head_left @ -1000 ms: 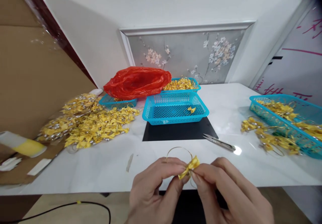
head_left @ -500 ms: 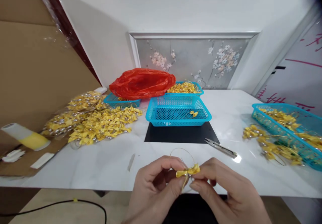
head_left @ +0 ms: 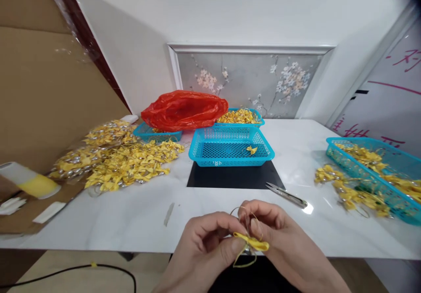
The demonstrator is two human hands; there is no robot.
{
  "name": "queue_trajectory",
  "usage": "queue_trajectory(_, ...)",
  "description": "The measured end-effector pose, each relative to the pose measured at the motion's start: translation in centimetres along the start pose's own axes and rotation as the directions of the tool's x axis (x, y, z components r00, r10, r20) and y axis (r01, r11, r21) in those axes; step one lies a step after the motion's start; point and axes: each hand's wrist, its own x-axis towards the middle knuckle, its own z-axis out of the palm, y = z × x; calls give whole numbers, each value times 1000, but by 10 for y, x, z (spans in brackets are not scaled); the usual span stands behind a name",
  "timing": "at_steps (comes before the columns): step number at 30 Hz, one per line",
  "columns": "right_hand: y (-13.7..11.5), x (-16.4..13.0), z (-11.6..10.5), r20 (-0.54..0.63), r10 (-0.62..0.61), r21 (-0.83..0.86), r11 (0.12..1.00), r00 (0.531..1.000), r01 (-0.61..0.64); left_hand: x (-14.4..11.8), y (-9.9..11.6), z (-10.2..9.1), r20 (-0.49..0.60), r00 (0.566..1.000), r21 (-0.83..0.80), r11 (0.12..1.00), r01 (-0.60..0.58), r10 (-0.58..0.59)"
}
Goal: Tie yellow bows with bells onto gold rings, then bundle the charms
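Note:
Between thumb and forefinger, my left hand [head_left: 208, 249] pinches a small yellow ribbon bow [head_left: 255, 242] at its left end, over the table's front edge. A thin gold cord [head_left: 245, 265] hangs in a loop below the bow, and more of it arcs above. My right hand [head_left: 279, 236] is closed just above and behind the bow, its thumb and fingertips pinched on the cord. Silvery beads show partly under the bow. Beyond the hands lie thread snips [head_left: 286, 195] on the white table [head_left: 138, 220].
A blue basket [head_left: 230, 163] with one bow stands on a black mat [head_left: 230, 179]. Heaped yellow bows [head_left: 131, 166] lie left, near a red plastic bag [head_left: 184, 111]. Another blue basket [head_left: 365, 187] of bows stands right, with loose bows [head_left: 355, 194] beside it.
My right hand has moved from the bow's right end to above it, now pinching the cord. The bow has tilted and shifted slightly right and down.

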Motion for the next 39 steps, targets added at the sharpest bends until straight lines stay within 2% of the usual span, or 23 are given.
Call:
queue_trajectory(4,-2,1,3,68,74,114,990,995,-81,0,-1,-5,50,999,80,997,14,-18)
queue_trajectory(7,-1,2,2,67,97,157,982,993,-106,1,-1,-4,76,996,83,996,40,-46)
queue_trajectory(11,6,7,-4,-109,81,285,957,991,-47,3,1,-2,125,986,33,993,111,-115)
queue_trajectory(14,8,11,-12,-237,34,330,943,971,48,2,3,-2,102,988,1,993,116,-116)
queue_trajectory(17,5,10,-19,-303,14,350,932,953,98,1,1,-3,80,991,24,994,104,-106)
queue_trajectory(21,-1,7,-22,-331,-10,334,934,943,127,2,0,-2,75,996,42,998,46,-49)
queue_trajectory(24,-1,6,-15,-343,-55,303,938,938,166,2,3,0,92,991,17,996,91,-93)
queue_trajectory(26,2,3,-9,-338,-165,188,953,927,238,2,4,1,75,987,-33,989,144,-141)
queue_trajectory(27,3,1,-6,-335,-275,57,949,901,311,3,4,2,53,986,-65,985,160,-157)
queue_trajectory(28,4,-2,-4,-320,-419,-129,908,850,399,3,4,3,23,986,-95,981,167,-165)
queue_trajectory(29,4,-6,-2,-272,-571,-346,809,775,475,4,4,3,-6,986,-119,979,167,-169)
queue_trajectory(31,3,-14,-1,-89,-778,-721,480,622,499,5,2,4,-52,986,-151,977,148,-157)
queue_trajectory(32,1,-18,-1,26,-809,-834,306,588,459,6,1,4,-69,986,-158,977,140,-153)
queue_trajectory(34,-3,-23,-1,238,-771,-922,11,590,386,7,-1,4,-91,987,-155,981,121,-136)
queue_trajectory(36,-6,-25,-1,417,-706,-899,-226,573,376,8,-2,2,-103,988,-133,986,99,-113)
queue_trajectory(38,-5,-23,1,526,-681,-848,-379,509,370,8,-2,1,-109,990,-99,992,82,-92)
queue_trajectory(39,-4,-22,3,548,-686,-836,-420,479,354,7,-2,1,-112,990,-85,993,77,-86)
